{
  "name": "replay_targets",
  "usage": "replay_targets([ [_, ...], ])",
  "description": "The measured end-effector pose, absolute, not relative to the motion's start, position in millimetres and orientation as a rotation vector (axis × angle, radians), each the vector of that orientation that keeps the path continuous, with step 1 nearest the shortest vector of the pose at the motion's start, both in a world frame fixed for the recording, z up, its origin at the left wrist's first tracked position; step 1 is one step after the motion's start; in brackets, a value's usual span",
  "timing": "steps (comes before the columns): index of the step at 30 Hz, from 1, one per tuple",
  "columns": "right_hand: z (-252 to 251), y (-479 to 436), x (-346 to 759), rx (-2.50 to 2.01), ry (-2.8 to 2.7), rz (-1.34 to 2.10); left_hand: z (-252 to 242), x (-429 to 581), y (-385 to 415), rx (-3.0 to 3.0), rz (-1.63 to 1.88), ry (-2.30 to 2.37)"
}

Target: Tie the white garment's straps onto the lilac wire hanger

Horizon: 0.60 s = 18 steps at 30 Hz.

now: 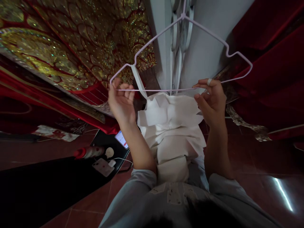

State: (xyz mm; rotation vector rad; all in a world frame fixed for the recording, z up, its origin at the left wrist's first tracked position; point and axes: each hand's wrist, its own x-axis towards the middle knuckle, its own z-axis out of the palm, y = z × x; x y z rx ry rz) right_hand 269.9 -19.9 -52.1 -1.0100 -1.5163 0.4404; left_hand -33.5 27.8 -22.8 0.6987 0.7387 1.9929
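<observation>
Left fingers curled round one lilac hanger, right fingers bent, grip unclear; one white garment.

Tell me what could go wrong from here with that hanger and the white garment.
The white garment could slip or hang lopsided: a strap loops over the hanger on the left, but the right notch shows none. The sparkling gold fabric appears close to the hanger's left side, so the strap might snag there. With the left hand and right hand both at the lower bar, a sudden tilt might shift the strap.
</observation>
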Motion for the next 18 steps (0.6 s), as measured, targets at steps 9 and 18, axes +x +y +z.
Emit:
replay_targets([
  [9,-44.5,4.8,312.9,-1.004,-0.769,0.056,-40.6,-23.0,21.5,0.828,2.052,0.844],
  [18,-44.1,27.8,395.6,-1.113,-1.004,0.090,-46.7,-23.5,20.9,0.807,2.037,0.793],
])
